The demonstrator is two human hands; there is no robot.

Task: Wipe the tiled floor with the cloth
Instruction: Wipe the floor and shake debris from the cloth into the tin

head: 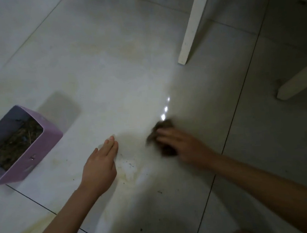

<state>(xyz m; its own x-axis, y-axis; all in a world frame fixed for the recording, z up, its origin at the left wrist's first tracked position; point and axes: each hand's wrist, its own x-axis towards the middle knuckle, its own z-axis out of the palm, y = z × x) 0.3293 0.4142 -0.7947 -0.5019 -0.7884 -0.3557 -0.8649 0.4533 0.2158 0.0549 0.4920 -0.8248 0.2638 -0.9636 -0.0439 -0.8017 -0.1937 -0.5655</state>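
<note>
A dark brown cloth (161, 132) lies bunched on the pale tiled floor (109, 74), and my right hand (180, 145) presses down on it; both are blurred by motion, so its grip is unclear. My left hand (101, 162) rests flat on the floor to the left, fingers straight and together, holding nothing. Between the two hands the tile carries a wet whitish smear (129, 169) with dark specks. Faint yellowish stains show on the tile farther away.
A purple dustpan-like box (41, 152) holding dark debris stands at the left. White furniture legs (191, 27) stand at the upper right, another leg (298, 81) at the right edge. Dark crumbs (159, 191) dot the near tile.
</note>
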